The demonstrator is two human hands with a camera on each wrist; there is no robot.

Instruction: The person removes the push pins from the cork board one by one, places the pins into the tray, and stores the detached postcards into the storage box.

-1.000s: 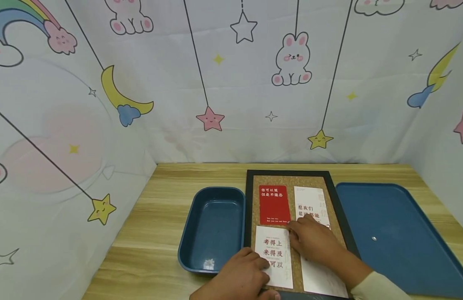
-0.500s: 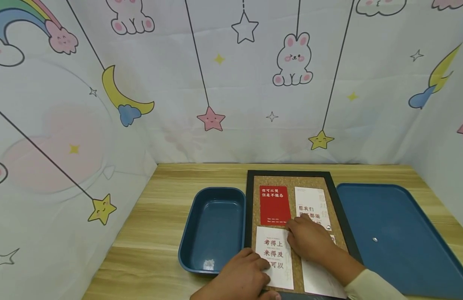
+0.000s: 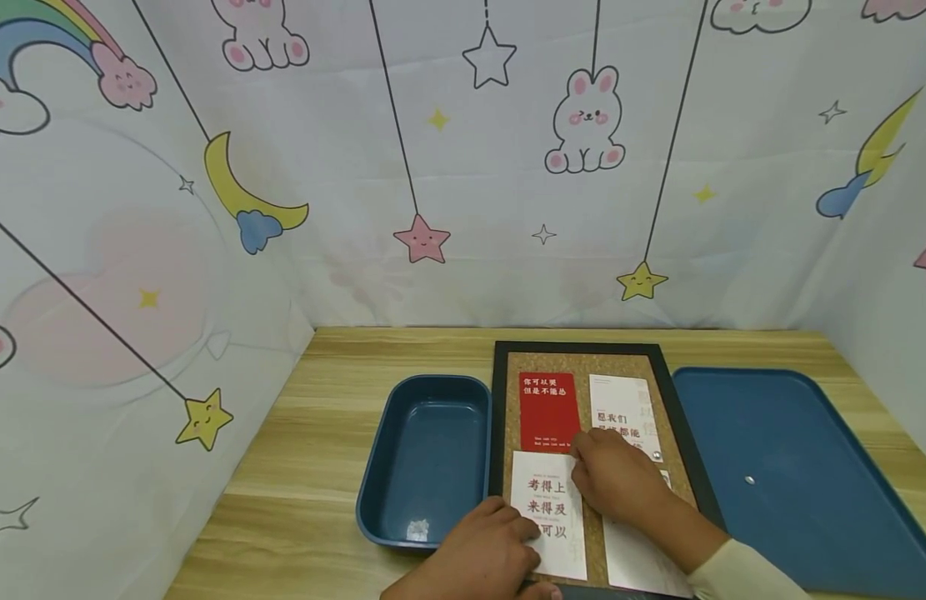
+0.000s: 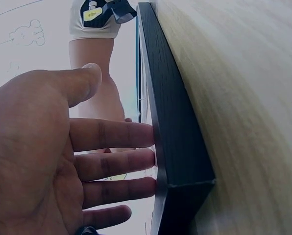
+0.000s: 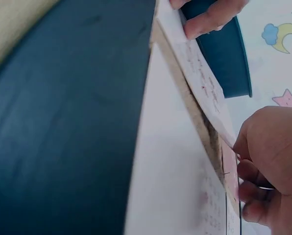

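On the cork board (image 3: 523, 362), left hand (image 3: 481, 554) lies flat on the white card (image 3: 545, 517); right hand (image 3: 620, 479) pinches its top corner, which might tear.

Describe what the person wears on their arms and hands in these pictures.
Both hands are bare, with no gloves or rings visible. The right hand comes from a cream long sleeve ending at the wrist. The left hand shows no sleeve in view.

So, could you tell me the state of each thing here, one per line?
Left hand: open, fingers flat on the lower white card.
Right hand: pinching that card's top corner.
Red card: flat on the cork board.
Deep blue tray: nearly empty.
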